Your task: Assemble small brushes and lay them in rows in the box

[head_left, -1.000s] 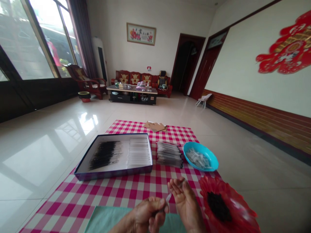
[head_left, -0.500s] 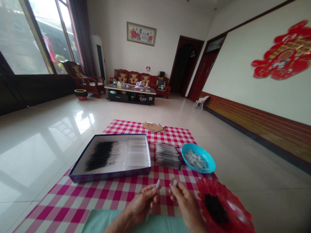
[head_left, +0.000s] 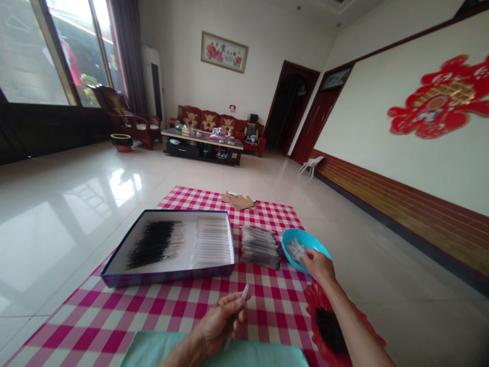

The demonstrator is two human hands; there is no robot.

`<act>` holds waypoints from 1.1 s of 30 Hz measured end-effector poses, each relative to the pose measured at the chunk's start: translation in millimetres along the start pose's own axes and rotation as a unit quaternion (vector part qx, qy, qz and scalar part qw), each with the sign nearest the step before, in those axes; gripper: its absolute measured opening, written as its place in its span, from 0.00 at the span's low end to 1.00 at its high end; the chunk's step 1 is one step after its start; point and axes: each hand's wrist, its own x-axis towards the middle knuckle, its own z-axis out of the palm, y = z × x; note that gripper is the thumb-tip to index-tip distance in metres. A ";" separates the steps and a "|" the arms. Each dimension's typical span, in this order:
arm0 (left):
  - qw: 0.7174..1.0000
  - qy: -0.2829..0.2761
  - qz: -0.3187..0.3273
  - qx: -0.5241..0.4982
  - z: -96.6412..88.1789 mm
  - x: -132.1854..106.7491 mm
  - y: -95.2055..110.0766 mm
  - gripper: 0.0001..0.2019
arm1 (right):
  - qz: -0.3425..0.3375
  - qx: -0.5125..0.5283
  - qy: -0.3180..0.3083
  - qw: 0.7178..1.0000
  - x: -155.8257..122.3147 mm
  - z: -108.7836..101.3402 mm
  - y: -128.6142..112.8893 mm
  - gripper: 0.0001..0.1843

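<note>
Pinching a thin clear plastic tube (head_left: 244,292) narrowly, the left fingers (head_left: 234,300) could let it slip onto the checkered cloth (head_left: 267,316) at lower centre; the right hand (head_left: 317,266) reaches into the blue bowl (head_left: 311,242), any grip there impossible to tell

Thin tube (head_left: 244,292), left hand (head_left: 219,323); right hand (head_left: 319,266), blue bowl (head_left: 293,235) (clear pieces (head_left: 294,250))

Glossy tile floor (head_left: 64,204), tall bright windows (head_left: 34,51), red sofa (head_left: 208,121), white far wall (head_left: 179,61), apparently a tower air conditioner (head_left: 153,86)
</note>
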 end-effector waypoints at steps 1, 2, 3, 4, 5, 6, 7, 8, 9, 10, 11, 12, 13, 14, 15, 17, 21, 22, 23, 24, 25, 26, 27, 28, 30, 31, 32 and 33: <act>1.000 -0.001 0.000 0.000 0.2 0.2 0.0 0.18 | -0.003 -0.005 0.005 1.000 2.5 -0.5 0.3 0.03; 1.000 -0.003 0.002 -0.001 0.5 0.4 0.0 0.18 | -0.010 -0.006 0.008 1.000 2.0 0.1 -1.0 0.03; 1.000 -0.005 0.004 -0.001 0.7 0.6 0.1 0.18 | -0.019 -0.003 0.008 1.000 -1.5 1.6 -3.9 0.06; 1.000 -0.007 0.005 -0.001 0.9 0.6 0.3 0.18 | -0.031 0.004 0.002 0.999 -8.2 4.3 -8.4 0.09; 1.000 -0.008 0.005 -0.001 1.0 0.6 0.6 0.17 | -0.045 0.014 -0.010 0.999 -18.0 8.1 -14.3 0.11; 1.000 -0.009 0.004 0.000 1.1 0.5 0.9 0.17 | -0.059 0.026 -0.028 0.998 -30.7 13.0 -21.1 0.12; 1.000 -0.008 0.004 0.000 1.1 0.5 1.2 0.17 | -0.073 0.042 -0.052 0.995 -45.9 19.0 -28.5 0.13; 1.000 -0.006 0.003 0.001 1.0 0.4 1.5 0.17 | -0.086 0.057 -0.075 0.992 -62.9 26.0 -35.8 0.12; 1.000 -0.003 0.005 0.002 1.0 0.4 1.5 0.17 | -0.098 0.076 -0.100 0.987 -80.9 33.6 -42.3 0.12; 1.000 0.000 0.008 0.004 1.1 0.3 1.2 0.17 | -0.108 0.117 -0.125 0.979 -98.9 41.6 -47.4 0.11; 1.000 0.001 0.009 0.007 1.4 0.1 0.5 0.17 | -0.104 0.148 -0.144 0.973 -116.2 49.8 -50.5 0.11; 1.000 0.002 0.011 0.010 2.0 -0.4 -0.4 0.16 | -0.092 0.171 -0.147 0.970 -131.9 57.8 -51.4 0.11; 1.000 0.002 0.014 0.016 3.0 -1.4 -1.2 0.16 | -0.077 0.191 -0.146 0.968 -145.3 65.4 -50.0 0.11; 1.000 -0.001 0.017 0.024 4.6 -2.9 -1.5 0.16 | -0.062 0.206 -0.140 0.966 -156.3 72.4 -46.6 0.12; 0.999 -0.006 0.023 0.038 6.8 -4.9 -0.7 0.16 | -0.050 0.215 -0.137 0.966 -164.6 78.5 -41.7 0.12; 0.994 -0.025 0.046 0.094 13.1 -9.9 7.3 0.15 | -0.041 0.223 -0.128 0.965 -174.0 88.0 -29.9 0.13; 0.929 -0.030 0.125 0.348 27.2 -13.8 60.0 0.15 | -0.066 0.221 -0.129 0.964 -175.9 95.8 -13.9 0.12; 0.885 -0.006 0.154 0.440 28.5 -10.6 79.3 0.14 | -0.072 0.219 -0.131 0.964 -175.4 96.2 -12.7 0.11; 0.815 0.031 0.201 0.543 28.0 -5.3 99.2 0.13 | -0.076 0.217 -0.133 0.964 -175.0 96.5 -12.4 0.11; 0.722 0.076 0.239 0.645 25.5 2.2 118.5 0.12 | -0.078 0.216 -0.133 0.964 -174.8 96.8 -12.7 0.10; 0.621 0.136 0.256 0.728 21.1 11.4 136.0 0.13 | -0.080 0.218 -0.134 0.963 -175.1 97.4 -13.4 0.10; 0.529 0.180 0.238 0.794 15.3 21.7 151.0 0.14 | -0.081 0.222 -0.131 0.963 -175.7 98.4 -14.2 0.09; 0.501 0.201 0.227 0.810 8.6 32.6 163.0 0.14 | -0.084 0.227 -0.122 0.963 -176.7 99.8 -14.7 0.09; 0.482 0.213 0.219 0.821 1.6 43.3 172.0 0.15 | -0.087 0.232 -0.108 0.963 -177.8 101.6 -14.9 0.09; 0.459 0.221 0.202 0.836 -11.0 62.4 181.9 0.15 | -0.102 0.234 -0.074 0.964 -180.1 105.9 -13.6 0.08; 0.449 0.222 0.195 0.843 -15.8 70.1 183.8 0.14 | -0.111 0.228 -0.061 0.965 -180.8 107.9 -12.0 0.08; 0.438 0.223 0.188 0.850 -19.5 76.5 184.5 0.14 | -0.121 0.218 -0.056 0.967 -181.2 109.7 -9.8 0.08; 0.429 0.225 0.181 0.856 -22.1 81.8 184.5 0.14 | -0.134 0.205 -0.060 0.968 -181.2 111.1 -7.2 0.08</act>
